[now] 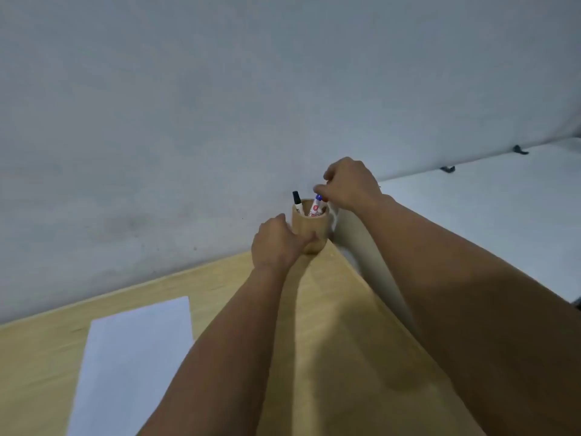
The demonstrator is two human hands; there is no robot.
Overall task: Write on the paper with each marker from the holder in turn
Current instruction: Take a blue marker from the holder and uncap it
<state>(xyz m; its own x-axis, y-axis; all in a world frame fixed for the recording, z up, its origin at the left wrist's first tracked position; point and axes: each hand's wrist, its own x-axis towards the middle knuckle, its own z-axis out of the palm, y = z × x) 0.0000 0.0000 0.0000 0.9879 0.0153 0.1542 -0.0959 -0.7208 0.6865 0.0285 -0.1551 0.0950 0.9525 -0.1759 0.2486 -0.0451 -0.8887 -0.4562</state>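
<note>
A round wooden holder (314, 232) stands at the far right corner of the wooden table (330, 325). My left hand (276, 243) wraps around the holder's left side and grips it. A black-capped marker (297, 201) leans at the holder's left rim. A blue-capped marker (317, 206) with a white barrel stands at the right inside the holder, and my right hand (349, 184) pinches its cap from above. A white sheet of paper (132, 363) lies on the table at the lower left, apart from both hands.
A grey wall (220, 105) runs right behind the table. To the right, past the table's edge, lies a white surface (487, 221) with two small dark clips (520, 150) at its back edge.
</note>
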